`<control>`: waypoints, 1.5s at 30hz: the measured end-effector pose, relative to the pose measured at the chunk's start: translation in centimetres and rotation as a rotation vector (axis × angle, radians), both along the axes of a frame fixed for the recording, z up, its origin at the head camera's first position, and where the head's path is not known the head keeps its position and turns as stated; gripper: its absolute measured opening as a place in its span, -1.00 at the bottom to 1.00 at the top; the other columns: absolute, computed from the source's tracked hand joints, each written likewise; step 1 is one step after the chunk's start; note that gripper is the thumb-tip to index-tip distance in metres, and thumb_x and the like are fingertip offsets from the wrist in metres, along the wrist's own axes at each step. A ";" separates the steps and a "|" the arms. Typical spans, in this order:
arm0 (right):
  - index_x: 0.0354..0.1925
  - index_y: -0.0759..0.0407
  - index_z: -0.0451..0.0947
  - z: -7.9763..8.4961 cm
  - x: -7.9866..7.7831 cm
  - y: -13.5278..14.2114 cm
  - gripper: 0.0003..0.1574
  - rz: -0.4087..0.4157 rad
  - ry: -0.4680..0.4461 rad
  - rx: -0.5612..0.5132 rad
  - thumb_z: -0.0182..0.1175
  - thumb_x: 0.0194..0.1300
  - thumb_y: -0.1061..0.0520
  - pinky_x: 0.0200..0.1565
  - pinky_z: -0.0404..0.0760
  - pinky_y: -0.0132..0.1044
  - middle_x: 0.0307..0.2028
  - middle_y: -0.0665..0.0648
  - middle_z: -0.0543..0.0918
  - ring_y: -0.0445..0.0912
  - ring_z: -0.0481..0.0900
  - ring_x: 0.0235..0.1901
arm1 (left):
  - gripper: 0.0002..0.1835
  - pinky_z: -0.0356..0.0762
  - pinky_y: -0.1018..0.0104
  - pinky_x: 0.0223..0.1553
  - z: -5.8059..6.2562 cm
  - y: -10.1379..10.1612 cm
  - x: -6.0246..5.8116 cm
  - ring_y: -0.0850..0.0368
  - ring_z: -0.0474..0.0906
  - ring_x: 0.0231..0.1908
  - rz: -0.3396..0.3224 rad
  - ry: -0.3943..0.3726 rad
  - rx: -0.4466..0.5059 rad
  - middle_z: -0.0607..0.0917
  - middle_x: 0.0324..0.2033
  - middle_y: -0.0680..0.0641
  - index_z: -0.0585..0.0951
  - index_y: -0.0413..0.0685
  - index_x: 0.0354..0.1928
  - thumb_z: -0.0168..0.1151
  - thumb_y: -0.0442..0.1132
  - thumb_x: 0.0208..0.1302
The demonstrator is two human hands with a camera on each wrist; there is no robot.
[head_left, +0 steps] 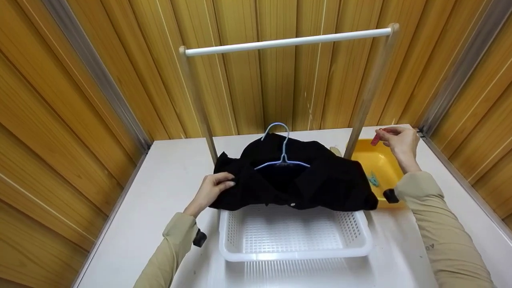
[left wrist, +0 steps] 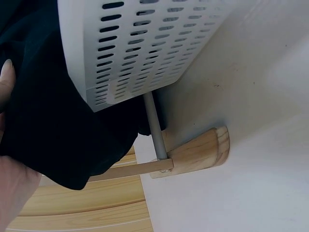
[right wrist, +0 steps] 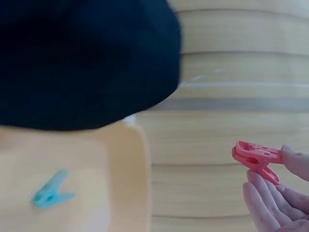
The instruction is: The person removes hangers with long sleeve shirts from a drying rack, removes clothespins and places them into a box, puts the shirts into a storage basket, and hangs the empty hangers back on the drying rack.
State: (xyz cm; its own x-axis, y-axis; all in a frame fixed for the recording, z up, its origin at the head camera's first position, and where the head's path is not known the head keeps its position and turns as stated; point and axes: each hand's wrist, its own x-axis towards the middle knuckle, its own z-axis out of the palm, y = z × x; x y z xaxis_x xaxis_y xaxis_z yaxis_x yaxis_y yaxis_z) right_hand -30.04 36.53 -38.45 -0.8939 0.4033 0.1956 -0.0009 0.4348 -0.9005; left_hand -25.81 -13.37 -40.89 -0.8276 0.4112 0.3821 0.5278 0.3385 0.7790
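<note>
While the left hand [head_left: 210,189] pinches a black shirt [head_left: 336,184], the right hand [head_left: 402,145] pinches a red peg [right wrist: 264,155]. A hanger [head_left: 283,161] sits inside the shirt.

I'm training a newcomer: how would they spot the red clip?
At the right of the table sits a yellow basin. Near it, the right hand pinches the red clip. Unlike the teal clip inside the basin, it is red and held.

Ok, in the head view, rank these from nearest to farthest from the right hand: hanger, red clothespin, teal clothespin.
1. Red clothespin: pinched in the right hand.
2. Teal clothespin: in the yellow bin, below the hand.
3. Hanger: left of the hand, in the black shirt.
</note>
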 end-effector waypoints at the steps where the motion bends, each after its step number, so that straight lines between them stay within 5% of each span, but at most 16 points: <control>1: -0.13 0.47 0.52 -0.4 0.0 0.3 -0.40 0.002 -0.021 0.005 0.24 0.12 -0.06 -0.39 0.52 -0.47 -0.50 -0.06 0.63 -0.35 0.55 -0.52 | -0.88 0.43 0.24 -0.18 0.0 0.0 0.0 -0.07 0.52 -0.25 0.000 0.000 0.000 0.64 -0.34 -0.22 0.59 -0.43 -0.30 0.20 -0.51 0.10; 9: -0.10 0.47 0.49 -2.3 -0.4 1.7 -0.40 0.013 -0.102 0.024 0.21 0.16 -0.05 -0.31 0.53 -0.37 -0.47 0.05 0.65 -0.37 0.53 -0.56 | -0.88 0.43 0.23 -0.19 0.1 0.0 0.1 -0.08 0.52 -0.25 0.006 -0.003 -0.010 0.64 -0.33 -0.21 0.59 -0.42 -0.29 0.20 -0.50 0.10; 18: -0.08 0.51 0.47 -3.7 -0.7 2.6 -0.39 0.012 -0.176 0.017 0.19 0.19 -0.04 -0.43 0.50 -0.50 -0.43 0.11 0.65 -0.30 0.55 -0.52 | -0.88 0.43 0.21 -0.15 0.0 0.0 -0.1 -0.13 0.52 -0.22 0.007 -0.012 -0.016 0.64 -0.32 -0.23 0.59 -0.43 -0.29 0.19 -0.51 0.10; 32: -0.28 0.58 0.49 -6.4 -1.2 3.0 -0.54 0.066 -0.404 0.163 0.23 0.14 0.10 -0.43 0.58 -0.21 -0.57 0.19 0.59 0.04 0.59 -0.50 | -0.88 0.43 0.22 -0.17 0.1 0.1 0.0 -0.11 0.52 -0.24 0.009 -0.008 -0.006 0.64 -0.33 -0.23 0.59 -0.43 -0.29 0.20 -0.50 0.10; 38: -0.47 0.53 0.51 -7.6 -1.0 3.1 -0.62 0.096 -0.419 0.306 0.20 0.14 0.14 -0.62 0.46 -0.32 -0.71 0.10 0.53 -0.09 0.46 -0.70 | -0.88 0.43 0.21 -0.16 0.0 0.1 0.0 -0.11 0.52 -0.23 0.008 -0.004 -0.008 0.64 -0.32 -0.22 0.59 -0.43 -0.29 0.20 -0.50 0.10; 45: -0.48 0.52 0.51 -8.9 -0.7 3.4 -0.65 0.162 -0.473 0.371 0.20 0.12 0.16 -0.53 0.42 -0.22 -0.71 0.12 0.51 -0.01 0.44 -0.61 | -0.87 0.42 0.18 -0.15 0.2 0.1 0.0 -0.12 0.52 -0.22 0.003 -0.007 -0.011 0.64 -0.32 -0.23 0.59 -0.43 -0.28 0.19 -0.50 0.10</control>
State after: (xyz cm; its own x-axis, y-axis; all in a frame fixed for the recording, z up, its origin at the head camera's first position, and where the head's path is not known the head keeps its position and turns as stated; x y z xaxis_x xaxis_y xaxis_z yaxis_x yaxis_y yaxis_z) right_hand -30.72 39.94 -47.35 -0.9622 0.2363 -0.1354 0.2690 0.7467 -0.6083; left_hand -25.80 -13.32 -40.67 -0.8314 0.4133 0.3713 0.5212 0.3488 0.7789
